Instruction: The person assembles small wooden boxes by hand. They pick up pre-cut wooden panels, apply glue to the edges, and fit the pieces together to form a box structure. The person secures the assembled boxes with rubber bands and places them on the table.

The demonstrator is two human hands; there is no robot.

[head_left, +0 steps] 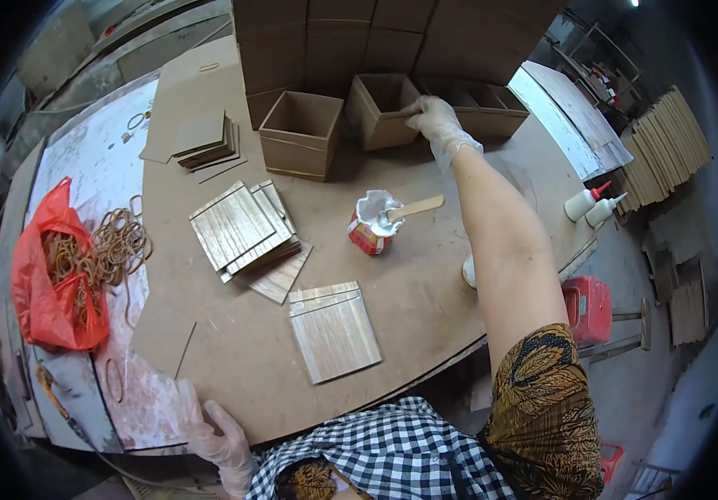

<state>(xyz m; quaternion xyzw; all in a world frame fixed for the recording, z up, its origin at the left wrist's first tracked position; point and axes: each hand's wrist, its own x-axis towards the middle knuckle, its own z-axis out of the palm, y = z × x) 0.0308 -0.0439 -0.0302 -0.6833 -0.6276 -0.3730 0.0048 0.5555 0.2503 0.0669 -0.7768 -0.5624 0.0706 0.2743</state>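
My right hand (438, 123), in a thin clear glove, reaches to the far side of the table. Its fingers pinch the right rim of an open brown board box (382, 125). A second open box (299, 137) stands to the left, and a divided box (477, 112) sits to the right, partly behind my hand. Gloved too, my left hand (219, 437) rests at the near left table edge with its fingers apart, holding nothing. In mid-table is a torn red and white tub (370, 233) of white paste, a flat wooden stick (415, 207) leaning in it.
Wood-grain panels (242, 229) lie stacked left of the tub, with more panels (335, 333) nearer me. A red bag (46, 283) of rubber bands is at far left. Glue bottles (582, 204) stand at the right edge. Tall brown boxes (334, 46) rise at the back.
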